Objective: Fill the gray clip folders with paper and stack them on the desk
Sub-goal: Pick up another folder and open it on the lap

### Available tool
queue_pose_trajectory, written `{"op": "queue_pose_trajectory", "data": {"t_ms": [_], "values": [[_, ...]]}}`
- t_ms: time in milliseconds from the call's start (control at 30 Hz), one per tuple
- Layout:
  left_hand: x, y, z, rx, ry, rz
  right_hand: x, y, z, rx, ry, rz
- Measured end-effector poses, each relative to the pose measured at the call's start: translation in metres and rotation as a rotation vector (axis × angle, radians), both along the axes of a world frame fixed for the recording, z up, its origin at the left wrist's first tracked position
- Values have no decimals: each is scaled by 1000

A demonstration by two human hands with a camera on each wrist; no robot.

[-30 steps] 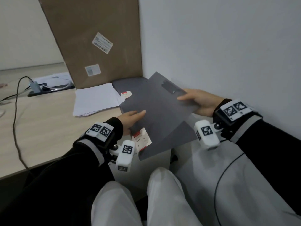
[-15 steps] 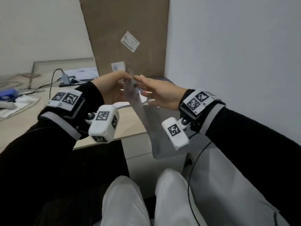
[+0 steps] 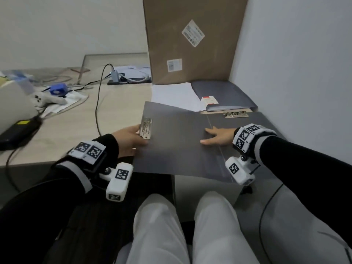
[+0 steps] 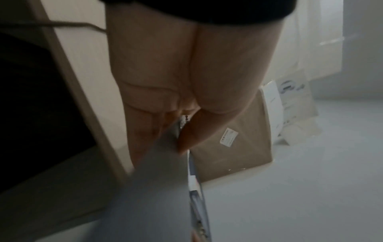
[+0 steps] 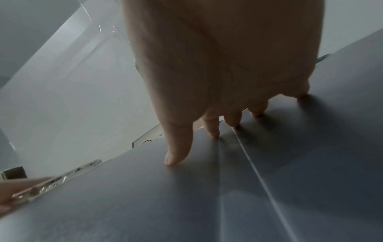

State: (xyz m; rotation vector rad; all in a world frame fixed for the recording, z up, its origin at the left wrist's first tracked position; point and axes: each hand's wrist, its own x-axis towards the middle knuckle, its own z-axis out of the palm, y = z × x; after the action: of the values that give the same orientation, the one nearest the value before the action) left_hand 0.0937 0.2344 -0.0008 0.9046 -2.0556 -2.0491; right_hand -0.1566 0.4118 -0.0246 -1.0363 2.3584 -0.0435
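**One folder spread open, a stack waiting behind**

One tall brown cardboard box (image 3: 192, 39) stands against the wall at the back of the tabletop (image 3: 76, 126), bearing two white labels. In front of it, one gray clip folder (image 3: 177, 141) lies opened flat at the tabletop's near edge, its two covers spread and its near part overhanging the edge. Two metal clips show: one on the left cover (image 3: 146, 127), one at the far edge of the right cover (image 3: 236, 114). Behind lies one stack of closed gray folders (image 3: 224, 94) with a red-and-white tag, and just left of it one pile of white paper (image 3: 175, 96).

The left hand (image 3: 129, 139) pinches the folder's left edge beside the clip, thumb on top. The right hand (image 3: 219, 137) rests flat near the spine crease, fingers straight and spread, gripping nothing.
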Motion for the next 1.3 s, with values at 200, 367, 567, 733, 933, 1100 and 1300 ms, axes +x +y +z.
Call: {"op": "queue_pose_trajectory", "data": {"t_ms": [200,367,567,733,933,1100,1300], "values": [[-12,-3,-24,-340,-405,-100,-20,15,-1,67,30,11],[-16,-4,-15,-569,-556,-90,-21,14,5,70,19,23],[-23,-17,-5,-724,-511,-149,-3,-11,18,-47,73,76],[-30,-16,0,-827,-627,-322,14,-27,6,26,60,150],[-33,-15,-1,-905,-708,-439,13,-27,-17,85,56,170],[-34,-23,1,-897,-708,-439,10,-27,-19,90,42,179],[-37,-17,-2,-975,-661,-442,10,-27,-18,94,32,177]]}}
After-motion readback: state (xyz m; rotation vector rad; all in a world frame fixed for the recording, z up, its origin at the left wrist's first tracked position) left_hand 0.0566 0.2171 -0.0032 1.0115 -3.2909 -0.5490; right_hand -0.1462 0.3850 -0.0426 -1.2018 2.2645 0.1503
